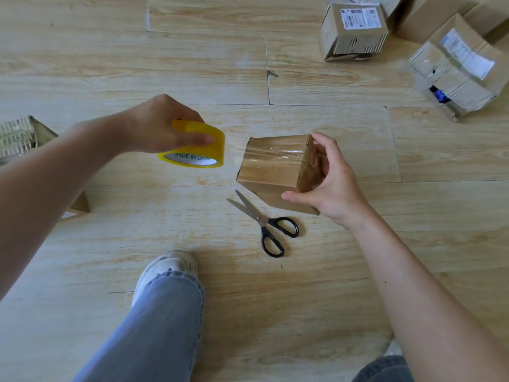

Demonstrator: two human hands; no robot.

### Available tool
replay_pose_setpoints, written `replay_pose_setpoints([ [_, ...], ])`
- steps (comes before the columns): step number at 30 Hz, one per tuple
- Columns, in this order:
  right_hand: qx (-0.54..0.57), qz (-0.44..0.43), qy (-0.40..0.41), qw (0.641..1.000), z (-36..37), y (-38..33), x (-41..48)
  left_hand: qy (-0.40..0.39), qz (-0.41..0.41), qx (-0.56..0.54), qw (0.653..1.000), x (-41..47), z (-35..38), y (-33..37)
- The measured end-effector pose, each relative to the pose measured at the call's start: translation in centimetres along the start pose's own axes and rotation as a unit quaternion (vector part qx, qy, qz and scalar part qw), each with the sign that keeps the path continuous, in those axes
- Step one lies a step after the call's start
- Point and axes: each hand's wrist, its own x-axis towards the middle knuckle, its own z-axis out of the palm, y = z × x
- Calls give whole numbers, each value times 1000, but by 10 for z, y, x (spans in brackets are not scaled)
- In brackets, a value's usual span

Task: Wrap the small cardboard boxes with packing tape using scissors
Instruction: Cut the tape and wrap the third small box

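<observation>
The small cardboard box (275,172) is the landmark here: it sits tilted on the wooden floor (110,64), one edge down, with a band of clear tape already shining across its top face. The right hand (327,177) grips it from the right side, fingers curled over the far edge and thumb pressed at the near corner, probably to tip it so an untaped face comes up. To the left of the box, apart from it, the left hand (162,128) holds the yellow roll of tape (195,146) in the air, fingers closed over its top and thumb along its side. No strip can be seen running from roll to box, so I judge the roll is held ready for the next pass. The scissors (264,224) lie on the floor just in front of the box, blades slightly parted and pointing toward it, handles toward the person, within easy reach of either hand for a cut.

Well beyond the box to the right lie other boxes (355,31), labelled and taped; one (457,73) has a torn side showing something blue inside, too small to name. Far to the left of the box, an open carton (24,136) shows at the frame edge; its contents are unclear. A shoe (168,268) and jeans leg lie nearer than the scissors
</observation>
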Motion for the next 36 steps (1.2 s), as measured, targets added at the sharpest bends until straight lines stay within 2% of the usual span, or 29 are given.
replay_pose_setpoints([
  [9, 28, 11, -12, 999, -7, 9, -2, 12, 37, -4, 999, 7, 7, 9],
  [15, 25, 14, -27, 999, -11, 19, -4, 65, 12, 103, 992, 8, 5, 0],
  [28, 67, 60, -49, 995, -34, 37, -14, -48, -9, 47, 998, 21, 31, 19],
  [36, 54, 82, -58, 993, -42, 50, -19, -69, -19, 48, 996, 34, 52, 24],
])
